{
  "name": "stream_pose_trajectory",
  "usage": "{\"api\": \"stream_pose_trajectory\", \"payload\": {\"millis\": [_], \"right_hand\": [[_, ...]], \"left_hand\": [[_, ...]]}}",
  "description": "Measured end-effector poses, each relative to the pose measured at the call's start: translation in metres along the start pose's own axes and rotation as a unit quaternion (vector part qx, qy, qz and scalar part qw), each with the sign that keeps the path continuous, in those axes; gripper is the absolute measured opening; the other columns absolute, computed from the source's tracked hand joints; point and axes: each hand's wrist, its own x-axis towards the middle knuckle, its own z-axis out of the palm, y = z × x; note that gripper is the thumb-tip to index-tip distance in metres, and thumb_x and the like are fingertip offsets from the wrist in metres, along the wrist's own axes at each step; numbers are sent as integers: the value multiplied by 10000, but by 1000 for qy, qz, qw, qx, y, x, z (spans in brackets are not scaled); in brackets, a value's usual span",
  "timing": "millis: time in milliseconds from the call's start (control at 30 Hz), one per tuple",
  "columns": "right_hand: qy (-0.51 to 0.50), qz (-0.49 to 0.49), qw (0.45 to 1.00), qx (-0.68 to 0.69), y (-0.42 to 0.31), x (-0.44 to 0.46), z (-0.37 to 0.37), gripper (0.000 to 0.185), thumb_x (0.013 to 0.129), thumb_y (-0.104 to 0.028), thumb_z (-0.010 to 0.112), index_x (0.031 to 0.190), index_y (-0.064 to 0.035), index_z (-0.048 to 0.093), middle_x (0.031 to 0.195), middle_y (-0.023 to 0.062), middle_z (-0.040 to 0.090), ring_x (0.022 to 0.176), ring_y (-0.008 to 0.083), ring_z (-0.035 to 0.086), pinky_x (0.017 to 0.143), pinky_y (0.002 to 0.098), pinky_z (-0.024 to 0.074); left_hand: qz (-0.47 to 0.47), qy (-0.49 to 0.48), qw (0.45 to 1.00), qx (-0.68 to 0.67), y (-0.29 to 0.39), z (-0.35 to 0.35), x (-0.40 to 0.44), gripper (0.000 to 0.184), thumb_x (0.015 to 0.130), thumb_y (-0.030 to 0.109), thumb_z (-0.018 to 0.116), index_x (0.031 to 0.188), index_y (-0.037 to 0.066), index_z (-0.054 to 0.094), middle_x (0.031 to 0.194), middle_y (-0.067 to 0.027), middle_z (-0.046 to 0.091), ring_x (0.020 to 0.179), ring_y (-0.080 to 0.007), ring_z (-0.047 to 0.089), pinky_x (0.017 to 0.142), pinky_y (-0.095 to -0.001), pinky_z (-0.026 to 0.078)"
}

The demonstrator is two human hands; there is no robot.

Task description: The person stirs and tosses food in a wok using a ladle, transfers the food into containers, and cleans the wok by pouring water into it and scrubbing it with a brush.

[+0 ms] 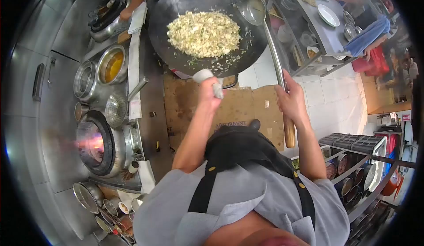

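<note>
A large dark wok (249, 54) at the top middle holds a mound of fried rice (203, 33) with pale and green bits. My left hand (209, 91) is closed around a whitish cloth (203, 75) at the wok's near edge; the cloth covers whatever lies under it. My right hand (291, 96) grips the long handle of a metal ladle (251, 9), near its wooden end. The ladle's bowl is over the right side of the wok, beside the rice.
On the left, a burner (95, 143) shows a flame, near a bowl of yellow liquid (113, 67) and a perforated ladle (116, 109). Another person's hand (126, 14) is at the top left. A steel counter (320, 25) with a white plate (328, 15) stands right.
</note>
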Motion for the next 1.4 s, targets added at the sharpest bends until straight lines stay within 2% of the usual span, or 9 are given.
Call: {"api": "stream_pose_trajectory", "payload": {"millis": [133,200,333,433,467,600,733,1033,1400], "right_hand": [[12,36,999,-27,-15,11,40,440,824,-104,534,1238,14,443,661,52,552,514,144,554,453,258,414],[-52,135,974,176,-57,-10,53,402,852,-77,502,1244,-22,433,665,43,499,475,104,471,396,239,380],[-128,258,819,497,-82,-15,24,279,882,-64,472,1160,-58,450,702,34,446,468,58,399,363,191,333],[-156,307,724,597,-43,7,-4,174,896,-73,459,1069,-67,446,722,25,435,462,25,354,359,157,289],[-160,324,698,619,-26,15,-17,128,904,-78,445,1032,-76,447,726,19,426,463,10,336,356,144,269],[-163,344,706,597,12,34,-63,121,871,-42,468,984,-55,428,701,27,430,480,41,354,394,182,265],[-166,338,747,549,50,83,-135,368,865,-49,482,1227,-85,423,699,10,415,484,50,346,400,202,281],[-118,284,775,552,92,228,-252,474,848,-30,507,1295,-68,354,692,36,437,447,62,365,369,210,295],[-131,244,795,540,100,307,-319,566,825,-30,529,1344,-49,302,693,29,447,481,76,393,400,228,333]], "left_hand": [[157,14,985,75,-41,14,22,97,630,15,549,681,81,499,608,9,460,490,-122,473,415,-273,376],[279,-4,956,93,-61,26,22,94,634,4,547,682,72,503,609,15,458,497,-113,470,424,-271,375],[-73,-58,988,123,-53,33,4,102,651,33,523,748,41,492,662,-44,489,527,-157,501,415,-285,383],[-237,-126,961,68,-61,37,13,320,663,65,477,933,-106,502,764,-162,593,679,-278,604,554,-370,498],[-278,-92,956,14,-70,41,17,271,634,70,481,876,-49,513,743,-170,574,646,-297,569,504,-371,469],[-285,-49,956,40,-72,78,23,216,622,72,487,830,14,487,724,-152,533,601,-255,519,428,-325,403],[-261,-39,963,48,-90,139,78,186,613,50,483,793,3,484,711,-156,515,568,-223,493,400,-306,376],[-143,42,983,108,-130,299,199,52,634,78,502,666,52,470,709,-135,544,581,-227,513,414,-320,377],[-214,-42,976,27,-148,367,276,199,597,47,467,795,48,487,719,-153,537,586,-239,522,405,-328,372]]}}
